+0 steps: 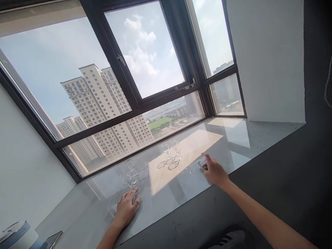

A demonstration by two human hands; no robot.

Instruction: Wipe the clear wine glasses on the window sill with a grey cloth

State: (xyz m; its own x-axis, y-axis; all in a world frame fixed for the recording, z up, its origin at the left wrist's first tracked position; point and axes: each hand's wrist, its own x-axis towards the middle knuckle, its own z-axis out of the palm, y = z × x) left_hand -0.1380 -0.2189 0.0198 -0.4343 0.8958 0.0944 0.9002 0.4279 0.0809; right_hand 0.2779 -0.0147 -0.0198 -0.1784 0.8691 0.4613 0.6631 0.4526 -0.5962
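We note the left hand (pixel 126 210) flat on the marble window sill (pixel 243 138), fingers spread, just before a pair of wine glasses (pixel 131 174). The right hand (pixel 214 172) rests on a small cloth (pixel 201 162), fingers extended and close together, near a second pair of glasses (pixel 171 155). In our judgement, a careless sweep of either hand could topple the thin-stemmed glasses on the hard stone. A phone (pixel 52 239) lies at lower left. We find no legible writing or brand.
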